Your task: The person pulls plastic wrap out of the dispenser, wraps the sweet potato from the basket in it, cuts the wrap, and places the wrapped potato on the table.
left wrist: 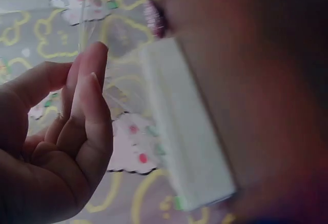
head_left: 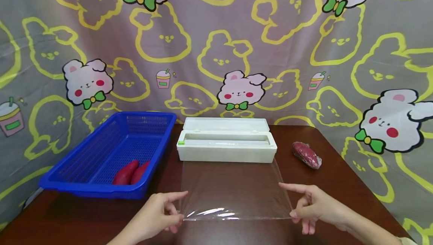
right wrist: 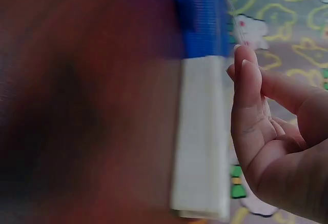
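A clear sheet of plastic wrap [head_left: 233, 192] stretches from the white wrap dispenser box [head_left: 226, 153] toward the person. Its near left corner is pinched by the left hand [head_left: 157, 213], index finger pointing out along the side edge. At the near right corner the right hand [head_left: 312, 207] pinches the film in the same way. The dispenser's lid [head_left: 226, 124] stands raised, and a roll [head_left: 226, 142] shows inside. In the left wrist view, thumb and fingers of the left hand [left wrist: 66, 126] meet at the film; the right wrist view shows the right hand [right wrist: 277, 126] likewise.
A blue plastic basket [head_left: 91, 188] stands at the left with red sweet-potato-like pieces [head_left: 126, 173] in its near corner. On the right lies a similar red piece wrapped in film [head_left: 306, 155]. A patterned curtain [head_left: 203, 31] hangs behind the brown table [head_left: 84, 222].
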Tool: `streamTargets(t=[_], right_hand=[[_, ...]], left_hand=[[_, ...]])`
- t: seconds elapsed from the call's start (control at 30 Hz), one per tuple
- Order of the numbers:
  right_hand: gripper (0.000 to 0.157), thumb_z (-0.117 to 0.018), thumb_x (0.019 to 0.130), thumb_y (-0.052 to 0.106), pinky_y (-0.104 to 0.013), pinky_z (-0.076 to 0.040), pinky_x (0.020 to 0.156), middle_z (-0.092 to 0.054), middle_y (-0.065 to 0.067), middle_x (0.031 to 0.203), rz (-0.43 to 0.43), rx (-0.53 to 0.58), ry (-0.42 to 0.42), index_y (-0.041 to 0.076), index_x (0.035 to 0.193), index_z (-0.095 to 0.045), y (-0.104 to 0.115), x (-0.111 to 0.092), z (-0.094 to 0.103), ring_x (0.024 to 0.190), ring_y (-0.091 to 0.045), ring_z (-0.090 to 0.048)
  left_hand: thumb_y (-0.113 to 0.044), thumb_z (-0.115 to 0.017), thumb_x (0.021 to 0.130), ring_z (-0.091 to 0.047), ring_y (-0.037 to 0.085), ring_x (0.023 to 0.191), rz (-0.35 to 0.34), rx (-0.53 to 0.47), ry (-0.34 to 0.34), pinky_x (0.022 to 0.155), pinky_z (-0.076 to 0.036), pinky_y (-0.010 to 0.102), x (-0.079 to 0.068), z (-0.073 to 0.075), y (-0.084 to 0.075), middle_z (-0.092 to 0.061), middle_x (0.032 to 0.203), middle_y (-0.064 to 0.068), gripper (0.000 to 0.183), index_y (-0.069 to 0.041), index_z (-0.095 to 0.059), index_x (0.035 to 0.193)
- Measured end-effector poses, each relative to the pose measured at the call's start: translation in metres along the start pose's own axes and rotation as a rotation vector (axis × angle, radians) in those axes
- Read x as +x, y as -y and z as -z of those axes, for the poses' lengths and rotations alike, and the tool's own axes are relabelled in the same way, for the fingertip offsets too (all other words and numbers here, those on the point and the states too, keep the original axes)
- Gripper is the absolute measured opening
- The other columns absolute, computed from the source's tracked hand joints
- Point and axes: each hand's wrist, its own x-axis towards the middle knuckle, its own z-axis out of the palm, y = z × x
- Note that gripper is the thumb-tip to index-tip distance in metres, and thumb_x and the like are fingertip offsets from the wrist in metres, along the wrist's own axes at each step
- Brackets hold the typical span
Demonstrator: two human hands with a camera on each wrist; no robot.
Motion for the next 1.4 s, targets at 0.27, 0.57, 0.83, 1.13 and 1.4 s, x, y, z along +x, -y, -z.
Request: streamTargets(t=[0.27, 0.57, 0.83, 1.13, 1.4], right_hand=[[0.071, -0.058, 0.083, 0.002, -0.021, -0.046, 0.045, -0.06, -0.013, 0.071, -0.031, 0.05, 0.018, -0.006, 0.138, -0.014, -0.039, 0.01, -0.003, 0.052, -0.013, -0.06], [0.072, -0.057, 0.081, -0.001, -0.021, -0.046, 0.042, -0.059, -0.012, 0.067, -0.007, 0.046, -0.005, -0.009, 0.137, -0.012, -0.067, 0.022, -0.002, 0.05, -0.012, -0.06], [0.075, -0.059, 0.078, -0.001, -0.021, -0.045, 0.041, -0.058, -0.009, 0.064, -0.069, 0.056, -0.023, -0.008, 0.135, -0.011, -0.074, 0.029, 0.0, 0.049, -0.011, -0.06], [0.074, -0.058, 0.074, -0.002, -0.018, -0.04, 0.034, -0.054, -0.004, 0.052, -0.119, -0.007, -0.067, -0.004, 0.135, -0.016, -0.079, 0.032, -0.002, 0.04, -0.007, -0.053], [0.075, -0.06, 0.075, 0.001, -0.018, -0.039, 0.033, -0.053, -0.003, 0.049, -0.117, -0.02, -0.073, -0.002, 0.136, -0.017, -0.08, 0.033, -0.002, 0.039, -0.006, -0.052]], left_hand=[[0.002, -0.065, 0.072, -0.056, 0.012, 0.04, 0.124, -0.036, 0.093, 0.034, -0.043, 0.027, 0.0, -0.013, 0.026, -0.059, 0.053, -0.001, 0.053, 0.014, -0.046, 0.12], [0.004, -0.064, 0.071, -0.055, 0.013, 0.037, 0.158, 0.028, 0.139, 0.031, -0.04, 0.026, 0.01, -0.018, 0.038, -0.058, 0.05, -0.002, 0.051, 0.018, -0.047, 0.116], [0.001, -0.065, 0.072, -0.055, 0.016, 0.037, 0.23, 0.055, 0.162, 0.03, -0.04, 0.029, 0.016, -0.021, 0.041, -0.058, 0.052, 0.0, 0.049, 0.019, -0.046, 0.114], [0.001, -0.065, 0.074, -0.055, 0.018, 0.037, 0.258, 0.063, 0.188, 0.03, -0.04, 0.029, 0.018, -0.023, 0.046, -0.058, 0.052, 0.001, 0.048, 0.017, -0.046, 0.115], [-0.009, -0.069, 0.075, -0.054, 0.017, 0.036, 0.258, 0.104, 0.185, 0.028, -0.037, 0.026, 0.017, -0.02, 0.046, -0.057, 0.052, 0.0, 0.049, 0.013, -0.048, 0.114]])
